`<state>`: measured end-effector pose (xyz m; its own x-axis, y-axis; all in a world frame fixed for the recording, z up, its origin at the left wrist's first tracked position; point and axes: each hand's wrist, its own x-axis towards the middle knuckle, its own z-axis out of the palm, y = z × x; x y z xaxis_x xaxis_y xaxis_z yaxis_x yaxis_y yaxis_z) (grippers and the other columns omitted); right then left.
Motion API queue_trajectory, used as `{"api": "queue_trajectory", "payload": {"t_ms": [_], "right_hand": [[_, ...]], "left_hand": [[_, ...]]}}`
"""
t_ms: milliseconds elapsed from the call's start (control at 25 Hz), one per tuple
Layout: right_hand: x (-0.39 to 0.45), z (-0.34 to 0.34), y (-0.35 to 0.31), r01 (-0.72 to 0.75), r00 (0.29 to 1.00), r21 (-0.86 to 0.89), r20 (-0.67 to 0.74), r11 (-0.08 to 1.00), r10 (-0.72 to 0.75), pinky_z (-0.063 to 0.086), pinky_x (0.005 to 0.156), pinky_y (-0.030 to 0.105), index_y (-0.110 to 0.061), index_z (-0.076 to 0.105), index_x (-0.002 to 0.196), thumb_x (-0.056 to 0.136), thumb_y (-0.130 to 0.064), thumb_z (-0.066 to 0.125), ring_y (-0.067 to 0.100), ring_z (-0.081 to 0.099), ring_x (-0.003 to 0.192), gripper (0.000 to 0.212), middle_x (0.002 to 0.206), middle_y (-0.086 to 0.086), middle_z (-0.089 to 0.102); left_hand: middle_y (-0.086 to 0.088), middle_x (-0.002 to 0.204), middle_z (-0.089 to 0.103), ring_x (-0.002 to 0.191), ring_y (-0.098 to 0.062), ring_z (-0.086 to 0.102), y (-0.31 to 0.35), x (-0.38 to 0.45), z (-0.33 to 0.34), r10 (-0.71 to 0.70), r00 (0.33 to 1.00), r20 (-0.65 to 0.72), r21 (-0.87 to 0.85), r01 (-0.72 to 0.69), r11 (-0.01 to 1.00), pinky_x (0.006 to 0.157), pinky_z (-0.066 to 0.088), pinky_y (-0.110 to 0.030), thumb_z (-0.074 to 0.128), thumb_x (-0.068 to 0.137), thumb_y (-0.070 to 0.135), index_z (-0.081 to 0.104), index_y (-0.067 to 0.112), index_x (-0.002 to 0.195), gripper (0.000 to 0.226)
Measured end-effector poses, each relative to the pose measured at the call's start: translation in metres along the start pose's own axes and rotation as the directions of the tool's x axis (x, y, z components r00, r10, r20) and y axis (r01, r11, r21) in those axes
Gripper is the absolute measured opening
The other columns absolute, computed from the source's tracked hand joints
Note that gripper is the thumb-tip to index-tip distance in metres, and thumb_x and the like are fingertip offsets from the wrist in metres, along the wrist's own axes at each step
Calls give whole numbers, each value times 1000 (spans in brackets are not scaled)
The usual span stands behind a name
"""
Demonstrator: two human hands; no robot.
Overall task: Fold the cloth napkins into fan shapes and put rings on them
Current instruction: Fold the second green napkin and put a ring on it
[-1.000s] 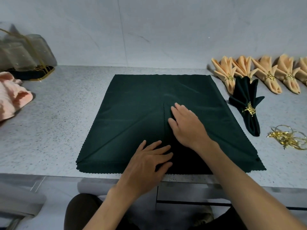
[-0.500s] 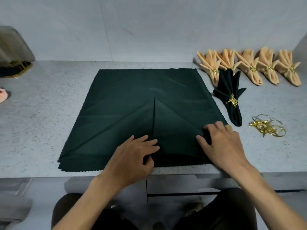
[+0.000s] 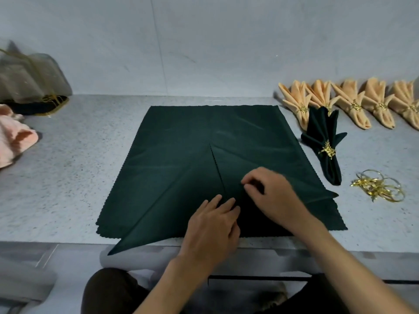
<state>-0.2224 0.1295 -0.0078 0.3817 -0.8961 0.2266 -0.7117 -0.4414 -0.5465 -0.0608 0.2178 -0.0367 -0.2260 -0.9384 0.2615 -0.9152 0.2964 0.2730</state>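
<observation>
My right hand (image 3: 275, 196) pinched the green napkin (image 3: 204, 141) beside the centre seam; my left hand (image 3: 213, 227) lay flat just below, fingers together.

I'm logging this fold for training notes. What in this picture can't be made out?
- Head view: the dark green cloth napkin beneath the left hand and right hand is covered.
- Rightmost peach fan-folded napkin: cut by the frame edge.
- Loose gold rings: tangled, count unclear.
</observation>
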Motion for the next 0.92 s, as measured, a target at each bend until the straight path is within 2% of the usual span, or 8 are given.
{"api": "queue_trajectory", "payload": {"t_ms": [120, 240, 320, 480, 600, 680, 800, 920], "right_hand": [[-8, 28, -14, 3, 998, 114, 55, 994, -9, 46, 84, 37, -28, 66, 91, 96, -29, 55, 9, 56, 86, 11, 91, -17, 61], [-6, 38, -23, -95, 995, -86, -7, 992, 95, 44, 81, 40, -28, 64, 92, 96, -43, 49, 14, 51, 84, 22, 91, -12, 57], [-10, 47, -30, -87, 995, -293, -72, 952, 69, 39, 75, 36, -29, 61, 92, 89, -51, 49, 15, 48, 81, 25, 90, -10, 53], [-20, 58, -32, -29, 981, -343, -192, 939, -40, 39, 69, 33, -26, 60, 88, 83, -45, 64, 16, 48, 77, 21, 87, -9, 53], [-23, 59, -35, 95, 971, -285, -186, 954, -152, 44, 64, 30, -22, 57, 83, 86, -28, 67, 12, 48, 68, 12, 80, -8, 53], [-23, 60, -35, 131, 979, -233, -122, 964, -163, 48, 59, 30, -24, 57, 83, 90, -22, 65, 9, 50, 61, 10, 74, -11, 56], [-21, 55, -31, 121, 991, -174, -34, 977, -129, 49, 63, 29, -27, 58, 88, 94, -25, 57, 7, 53, 64, 6, 77, -13, 59], [-20, 48, -31, 105, 994, -94, 26, 990, -103, 48, 70, 27, -27, 60, 91, 94, -25, 58, 6, 54, 70, 4, 80, -15, 59]], "left_hand": [[19, 115, 62, 111, -3, 53, -8, 4, -18, -101, 995, 1, -257, 98, 961, 90, 50, -25, 49, 86, 34, 69, 26, 109, 31], [18, 102, 60, 99, -3, 57, -20, 11, -36, -200, 980, -8, -577, 159, 801, 87, 49, -25, 56, 87, 26, 65, 29, 101, 17], [16, 99, 62, 98, -4, 60, -26, 17, -47, -193, 981, 1, -658, 146, 739, 85, 51, -27, 60, 89, 17, 65, 28, 101, 17], [19, 90, 70, 87, -3, 66, -79, 30, -72, -154, 983, -98, -477, 89, 874, 83, 53, -32, 63, 89, 9, 72, 29, 95, 22], [19, 93, 70, 87, -10, 66, -137, 35, -88, -80, 991, 111, -326, 112, 939, 80, 53, -39, 63, 87, 0, 72, 35, 91, 36], [22, 106, 67, 101, -8, 62, -157, 35, -87, 50, 963, 266, -296, 32, 954, 88, 50, -40, 62, 82, -7, 73, 33, 93, 43], [23, 122, 59, 120, -7, 51, -171, 35, -87, 142, 911, 388, -363, 9, 932, 104, 39, -30, 65, 77, -4, 73, 37, 102, 48], [23, 129, 54, 127, -6, 45, -178, 35, -94, 145, 835, 531, -378, 80, 922, 107, 30, -18, 63, 72, 8, 71, 44, 111, 53]]}}
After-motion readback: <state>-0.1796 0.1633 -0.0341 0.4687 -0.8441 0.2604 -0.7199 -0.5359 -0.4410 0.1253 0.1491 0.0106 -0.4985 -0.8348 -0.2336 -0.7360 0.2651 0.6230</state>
